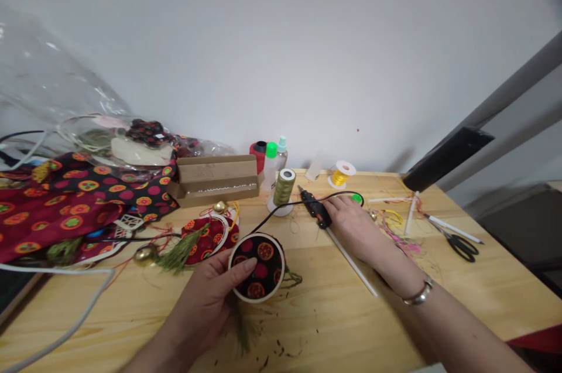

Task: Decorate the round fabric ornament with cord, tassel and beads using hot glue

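Observation:
My left hand (pixel 211 297) holds a round hoop piece (pixel 259 267) with dark patterned fabric and a pale rim, the thumb across its front. A green tassel (pixel 243 329) hangs below it, and a green cord loop sticks out at its right. My right hand (pixel 351 226) reaches over the table beside a black glue gun (pixel 314 209), its fingertips near the black cable; what they hold, if anything, is hidden. A white stick (pixel 351 262) runs from the gun's rear end toward the front.
Patterned fabric (pixel 100 209), an open cardboard box (pixel 217 180) and a red hoop piece (pixel 202 238) lie left. Green thread (pixel 284 187), bottles (pixel 271 168) and a yellow spool (pixel 341 174) stand behind. Black scissors (pixel 461 247) and pens lie right. Dark scraps dot the front.

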`<move>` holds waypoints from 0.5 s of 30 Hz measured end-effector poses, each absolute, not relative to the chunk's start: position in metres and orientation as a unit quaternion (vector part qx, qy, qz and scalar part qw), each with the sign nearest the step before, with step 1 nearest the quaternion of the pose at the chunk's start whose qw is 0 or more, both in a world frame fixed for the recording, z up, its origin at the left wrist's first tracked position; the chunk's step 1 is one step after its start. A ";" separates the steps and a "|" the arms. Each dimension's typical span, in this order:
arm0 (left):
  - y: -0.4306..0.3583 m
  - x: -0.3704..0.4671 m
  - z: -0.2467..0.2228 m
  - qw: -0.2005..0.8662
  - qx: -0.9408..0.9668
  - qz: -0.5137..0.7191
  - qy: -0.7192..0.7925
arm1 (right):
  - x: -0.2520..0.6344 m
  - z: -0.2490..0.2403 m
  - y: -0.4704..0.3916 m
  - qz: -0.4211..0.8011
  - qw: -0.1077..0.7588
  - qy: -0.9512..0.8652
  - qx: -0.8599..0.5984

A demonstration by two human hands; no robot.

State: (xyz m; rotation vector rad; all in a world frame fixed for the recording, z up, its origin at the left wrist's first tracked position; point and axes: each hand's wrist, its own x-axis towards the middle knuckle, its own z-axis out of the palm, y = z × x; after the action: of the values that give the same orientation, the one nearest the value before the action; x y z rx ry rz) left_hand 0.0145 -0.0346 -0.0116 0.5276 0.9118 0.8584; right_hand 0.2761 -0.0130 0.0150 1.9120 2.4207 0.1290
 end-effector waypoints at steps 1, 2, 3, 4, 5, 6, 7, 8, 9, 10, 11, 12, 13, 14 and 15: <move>-0.034 0.014 -0.012 0.778 0.244 0.397 0.422 | 0.277 0.013 -0.011 0.042 0.030 0.786 0.616; -0.034 0.014 -0.012 0.778 0.244 0.395 0.423 | 0.279 0.011 -0.008 0.043 0.032 0.787 0.615; -0.034 0.014 -0.012 0.778 0.246 0.393 0.425 | 0.281 0.009 -0.006 0.043 0.035 0.787 0.614; -0.034 0.013 -0.012 0.777 0.247 0.392 0.426 | 0.283 0.008 -0.003 0.042 0.039 0.788 0.613; -0.033 0.013 -0.012 0.777 0.247 0.393 0.425 | 0.284 0.007 -0.001 0.039 0.042 0.789 0.611; -0.033 0.013 -0.011 0.779 0.247 0.393 0.423 | 0.286 0.007 0.002 0.035 0.045 0.792 0.608; -0.033 0.014 -0.011 0.780 0.247 0.394 0.420 | 0.287 0.007 0.003 0.029 0.048 0.795 0.604; -0.033 0.014 -0.010 0.780 0.246 0.395 0.418 | 0.288 0.008 0.005 0.022 0.050 0.798 0.600; -0.033 0.014 -0.010 0.780 0.246 0.396 0.417 | 0.289 0.010 0.006 0.016 0.051 0.801 0.596; -0.033 0.014 -0.009 0.781 0.247 0.396 0.415 | 0.290 0.013 0.006 0.011 0.051 0.805 0.592; -0.033 0.014 -0.009 0.781 0.249 0.396 0.414 | 0.291 0.015 0.006 0.006 0.051 0.809 0.586; -0.033 0.014 -0.008 0.781 0.251 0.398 0.411 | 0.293 0.018 0.005 0.002 0.050 0.813 0.580; -0.033 0.013 -0.008 0.781 0.253 0.399 0.409 | 0.295 0.021 0.005 -0.002 0.050 0.818 0.573; -0.033 0.013 -0.008 0.781 0.255 0.400 0.406 | 0.297 0.024 0.003 -0.005 0.048 0.824 0.565; -0.033 0.013 -0.009 0.780 0.257 0.401 0.405 | 0.300 0.026 0.002 -0.010 0.046 0.829 0.558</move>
State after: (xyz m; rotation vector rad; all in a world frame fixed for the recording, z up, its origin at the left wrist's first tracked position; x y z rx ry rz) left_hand 0.0127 -0.0329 -0.0086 0.5555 0.8758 0.8668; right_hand 0.2995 0.0017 0.0263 1.7024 2.5306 -0.0295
